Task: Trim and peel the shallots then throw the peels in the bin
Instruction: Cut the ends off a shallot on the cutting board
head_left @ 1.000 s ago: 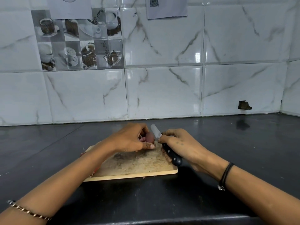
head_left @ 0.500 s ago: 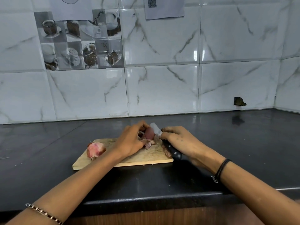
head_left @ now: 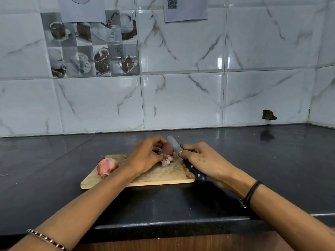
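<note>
On the head camera, my left hand (head_left: 145, 156) steadies a dark red shallot (head_left: 167, 149) on the far part of the wooden cutting board (head_left: 163, 175), fingers curled round its left side. My right hand (head_left: 201, 160) is wrapped tight on the black handle of a knife (head_left: 194, 172), whose blade angles up and away, lying against the shallot's right side.

The change since a second ago: my view has pulled back and up, so a second shallot (head_left: 106, 166), pink and in its skin with the root on, now shows at the board's left near corner, where my forearm hid it a second ago. Loose scraps of peel (head_left: 165, 162) now lie just near of the held shallot; they came into sight half a second ago. Hands and blade have barely shifted.

I judge the first shallot is mid-trim, its skin starting to come away. One more awaits. No bin is in sight, so the throwing-away is some way off. The black counter (head_left: 253, 160) around the board looks bare.
</note>
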